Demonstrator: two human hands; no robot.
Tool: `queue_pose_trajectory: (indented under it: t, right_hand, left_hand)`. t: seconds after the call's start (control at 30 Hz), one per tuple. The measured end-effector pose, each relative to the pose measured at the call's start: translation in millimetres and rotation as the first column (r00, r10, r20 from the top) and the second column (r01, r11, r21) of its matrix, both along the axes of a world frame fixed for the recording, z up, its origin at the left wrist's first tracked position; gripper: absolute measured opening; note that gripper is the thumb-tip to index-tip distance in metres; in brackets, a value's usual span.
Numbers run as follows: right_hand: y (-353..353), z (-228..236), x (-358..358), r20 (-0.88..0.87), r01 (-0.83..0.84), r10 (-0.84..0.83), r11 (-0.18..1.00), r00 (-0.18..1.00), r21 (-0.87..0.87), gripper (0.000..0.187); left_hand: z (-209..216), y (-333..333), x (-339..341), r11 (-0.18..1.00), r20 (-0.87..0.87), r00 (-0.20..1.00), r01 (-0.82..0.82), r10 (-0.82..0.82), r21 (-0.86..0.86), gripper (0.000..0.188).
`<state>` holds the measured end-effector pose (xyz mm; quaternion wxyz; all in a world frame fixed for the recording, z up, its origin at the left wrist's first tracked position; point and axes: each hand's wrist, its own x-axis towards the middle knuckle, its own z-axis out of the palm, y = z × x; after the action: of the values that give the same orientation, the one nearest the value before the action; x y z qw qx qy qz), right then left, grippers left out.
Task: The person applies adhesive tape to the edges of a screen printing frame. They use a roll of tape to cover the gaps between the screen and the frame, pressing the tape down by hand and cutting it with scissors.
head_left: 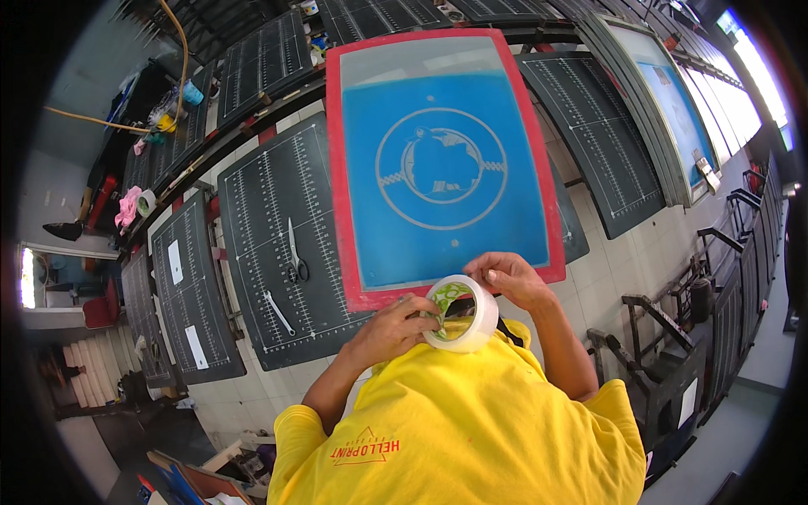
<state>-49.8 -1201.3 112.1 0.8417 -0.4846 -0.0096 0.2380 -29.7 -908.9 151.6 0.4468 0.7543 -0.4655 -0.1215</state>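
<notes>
A wide roll of clear tape (482,326) with a green-patterned core is held close to my yellow shirt. My left hand (390,330) grips it from the left, fingers hooked into the core. Beside the roll's upper right edge, my right hand (515,281) is closed with thumb and fingertips drawn together; whatever they pinch is too small to make out. Just beyond both hands lies a screen-printing frame (340,181) with red borders. Its blue-coated mesh (379,252) bears a round design with a figure inside.
Black ruled boards (265,227) flank the frame. Scissors (295,252) and a small wrench (279,313) lie on the left one; white slips (196,347) rest farther left. Another framed screen (673,109) leans at the far right, near black metal racks (665,337).
</notes>
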Motion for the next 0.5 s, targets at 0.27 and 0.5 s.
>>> queue_pose_trajectory:
  t: [0.27, 0.5]
  right_hand:
    - [-2, 1, -1, 0.017, 0.134, -0.133, 0.991, 0.991, -0.025, 0.020]
    - [-8, -10, -12, 0.064, 0.274, -0.267, 0.940, 0.962, -0.204, 0.018]
  left_hand:
    - [3, -3, 2, 1.000, -0.005, 1.000, 0.017, -0.017, 0.025, 0.025]
    - [17, -10, 3, 0.999, 0.185, 0.983, -0.016, 0.009, 0.037, 0.025]
